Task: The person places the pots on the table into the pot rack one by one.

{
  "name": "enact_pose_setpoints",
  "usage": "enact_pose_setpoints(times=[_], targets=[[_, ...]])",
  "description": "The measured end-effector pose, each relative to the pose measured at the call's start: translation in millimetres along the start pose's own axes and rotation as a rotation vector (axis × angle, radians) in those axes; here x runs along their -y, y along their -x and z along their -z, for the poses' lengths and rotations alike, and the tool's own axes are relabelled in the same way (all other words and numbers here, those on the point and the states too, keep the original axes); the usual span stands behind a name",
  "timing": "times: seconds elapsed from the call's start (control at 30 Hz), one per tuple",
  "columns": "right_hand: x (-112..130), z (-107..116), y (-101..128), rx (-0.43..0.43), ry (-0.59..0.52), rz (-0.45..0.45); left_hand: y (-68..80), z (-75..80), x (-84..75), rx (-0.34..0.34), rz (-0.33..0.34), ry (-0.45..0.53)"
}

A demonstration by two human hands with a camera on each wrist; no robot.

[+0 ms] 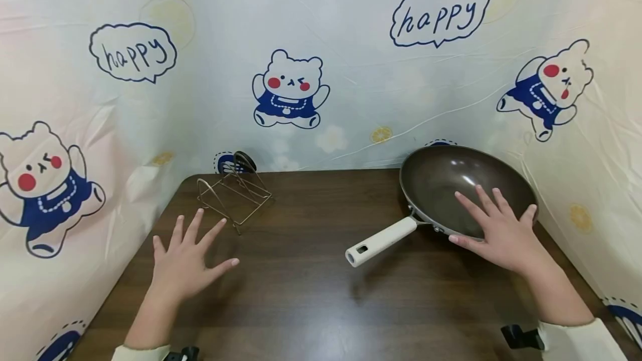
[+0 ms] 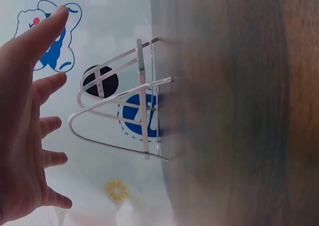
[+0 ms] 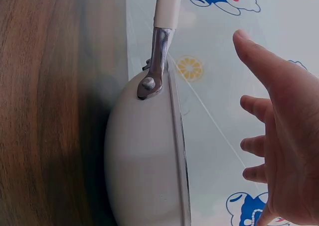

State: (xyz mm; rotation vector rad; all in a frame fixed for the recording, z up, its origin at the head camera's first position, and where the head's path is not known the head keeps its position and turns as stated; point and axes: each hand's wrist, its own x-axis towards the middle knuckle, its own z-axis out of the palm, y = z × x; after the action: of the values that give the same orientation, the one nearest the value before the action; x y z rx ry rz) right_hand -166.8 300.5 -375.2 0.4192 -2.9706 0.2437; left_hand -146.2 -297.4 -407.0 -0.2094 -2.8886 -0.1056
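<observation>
the right hand (image 1: 504, 233) is hovering over the near rim of the wok (image 1: 451, 183), its fingers (image 1: 471, 205) spread apart and straight, gripping nothing. in the head view the fingertips are reaching over the dark inside of the bowl, while the thumb is pointing off toward the wok's white handle (image 1: 381, 241). the right wrist view is showing the hand (image 3: 289, 151) standing clear of the wok's rim (image 3: 177, 151), with open space between palm and pan, so it looks to be above the wok rather than touching it, though the head view alone is leaving that unclear. the wok is sitting at the right rear of the dark wooden table (image 1: 301, 294), close to the cartoon-printed curtain (image 1: 351, 43), with its handle sticking out toward the table's middle.

the left hand (image 1: 185, 261) is held over the left side of the table, fingers (image 1: 193, 227) fanned wide and holding nothing. the wire rack (image 1: 233, 196) is standing just beyond those fingertips, near the back left corner, apart from the hand. the left wrist view is showing the same: the open hand (image 2: 25, 131) is facing the rack (image 2: 124, 116) with a clear gap between them, the rack standing upright on the tabletop.
</observation>
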Motion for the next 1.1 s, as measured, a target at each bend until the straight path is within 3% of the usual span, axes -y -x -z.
enact_pose_setpoints(times=[0.27,0.67,0.9,1.1], targets=[[-1,-2,0,-0.067,-0.024,0.046,-7.3,-6.1,-8.6,-0.039,-0.032,0.065],[6,-16,0,-0.212,-0.122,0.137,-17.7,-17.9,-34.6,-0.080,-0.114,0.174],[14,-27,0,-0.316,-0.171,0.156,-23.4,-27.5,-49.8,-0.140,-0.170,0.266],[23,-36,-1,-0.428,-0.257,0.210,-28.0,-29.1,-66.2,-0.085,-0.181,0.420]])
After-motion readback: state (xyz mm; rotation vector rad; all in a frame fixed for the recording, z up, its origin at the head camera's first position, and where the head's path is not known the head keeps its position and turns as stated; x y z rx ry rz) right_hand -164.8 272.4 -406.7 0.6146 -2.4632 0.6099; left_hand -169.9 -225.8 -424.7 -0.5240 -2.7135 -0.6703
